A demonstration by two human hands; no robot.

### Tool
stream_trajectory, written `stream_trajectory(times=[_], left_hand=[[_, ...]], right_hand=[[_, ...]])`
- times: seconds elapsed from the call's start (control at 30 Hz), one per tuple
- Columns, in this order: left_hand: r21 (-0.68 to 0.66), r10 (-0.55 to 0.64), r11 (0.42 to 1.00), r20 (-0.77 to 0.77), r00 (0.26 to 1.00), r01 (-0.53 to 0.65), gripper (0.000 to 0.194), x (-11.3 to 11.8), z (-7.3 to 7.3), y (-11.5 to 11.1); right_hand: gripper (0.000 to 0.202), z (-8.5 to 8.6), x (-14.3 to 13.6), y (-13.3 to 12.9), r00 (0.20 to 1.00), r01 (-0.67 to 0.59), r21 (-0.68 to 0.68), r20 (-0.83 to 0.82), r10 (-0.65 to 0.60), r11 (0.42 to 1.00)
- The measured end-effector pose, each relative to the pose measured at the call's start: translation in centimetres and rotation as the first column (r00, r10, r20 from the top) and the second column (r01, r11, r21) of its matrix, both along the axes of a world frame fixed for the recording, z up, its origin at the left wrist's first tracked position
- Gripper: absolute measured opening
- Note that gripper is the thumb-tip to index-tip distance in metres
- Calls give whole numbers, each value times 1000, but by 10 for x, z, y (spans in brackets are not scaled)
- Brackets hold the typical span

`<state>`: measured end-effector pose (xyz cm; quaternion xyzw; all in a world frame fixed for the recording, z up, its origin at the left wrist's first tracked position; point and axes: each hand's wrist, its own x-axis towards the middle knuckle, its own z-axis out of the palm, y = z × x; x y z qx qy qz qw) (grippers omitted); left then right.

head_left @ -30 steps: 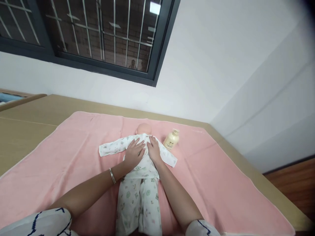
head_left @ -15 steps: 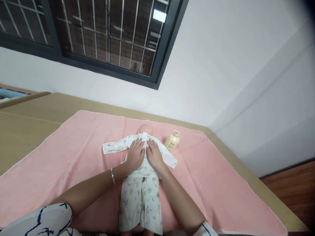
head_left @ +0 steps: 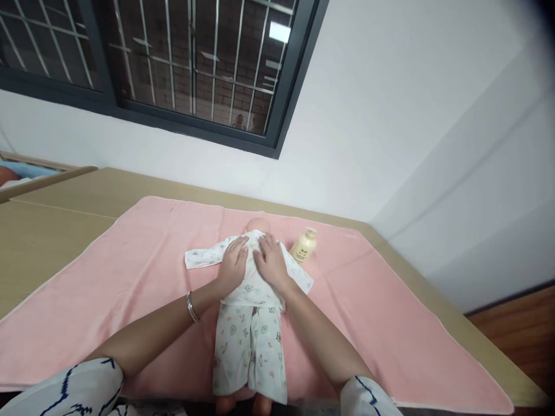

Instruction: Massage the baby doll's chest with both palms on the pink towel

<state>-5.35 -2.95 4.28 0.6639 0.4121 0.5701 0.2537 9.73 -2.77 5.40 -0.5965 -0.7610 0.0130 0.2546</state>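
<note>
A baby doll [head_left: 254, 294] in a white printed top and trousers lies on a pink blanket [head_left: 165, 231], its head toward the wall and its feet toward me. My left hand [head_left: 234, 266] rests flat on the left side of the doll's upper body, fingers stretched out. On the other side of the upper body lies my right hand [head_left: 271, 260], also flat with its fingers extended. Neither hand grasps anything. A pale yellow pump bottle [head_left: 304, 245] stands on the blanket, to the right of the doll's shoulder.
The blanket covers much of a wooden tabletop [head_left: 60, 199]. Behind it is a white wall [head_left: 329, 173] with a dark-framed, barred window [head_left: 199, 63]. At far left, a wooden-edged tray or bed [head_left: 47, 176] holds something blue. Brown wooden furniture [head_left: 520, 329] stands at the right.
My hands have moved apart, the left outward to the left and the right slightly upward, both still on the doll's upper body. The camera view has shifted slightly.
</note>
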Motion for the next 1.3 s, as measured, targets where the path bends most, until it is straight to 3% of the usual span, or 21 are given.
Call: stream_trajectory(times=[0.1,0.3,0.47,0.67,0.77,0.87,0.93,0.97,1.03,1.07,1.1,1.17,1.3], left_hand=[[-54,-17,998,20,1000,18,40,-6,-7,1],[-179,-48,982,53,997,56,39,-11,-29,-8],[-218,-49,974,79,996,65,39,-7,-28,-14],[-203,-67,972,230,971,115,35,10,-16,-20],[-248,-71,956,317,946,155,33,18,-12,-23],[-288,-112,921,451,885,263,30,27,0,-18],[-334,-135,839,637,759,430,32,36,16,-7],[-350,-132,760,742,658,547,37,41,27,0],[-330,-63,540,902,428,774,53,54,51,16],[-292,-34,450,939,343,844,61,62,62,24],[-266,4,403,957,289,876,66,70,73,32],[-255,60,350,966,250,901,71,91,88,45],[-276,80,310,961,265,910,77,132,97,58]], right_hand=[[54,1,4,6,998,59,57,-34,-57,997],[52,-6,-1,0,997,53,-46,-59,-55,998],[54,2,-8,-9,995,80,81,-67,-75,994],[58,-4,-18,-43,976,-110,-96,176,125,989],[55,-4,-11,-68,950,-247,-165,155,272,955],[45,5,8,-80,930,-356,-206,22,368,912],[44,18,27,-75,954,-298,-145,-90,287,943],[46,26,38,-69,967,-224,-85,-143,211,971],[51,43,61,-53,971,-6,60,-236,20,998],[53,51,72,-43,958,117,121,-275,-80,986],[55,59,82,-33,938,233,163,-299,-177,959],[59,69,98,-13,914,366,166,-247,-321,916],[61,71,106,12,925,380,93,-21,-379,920]])
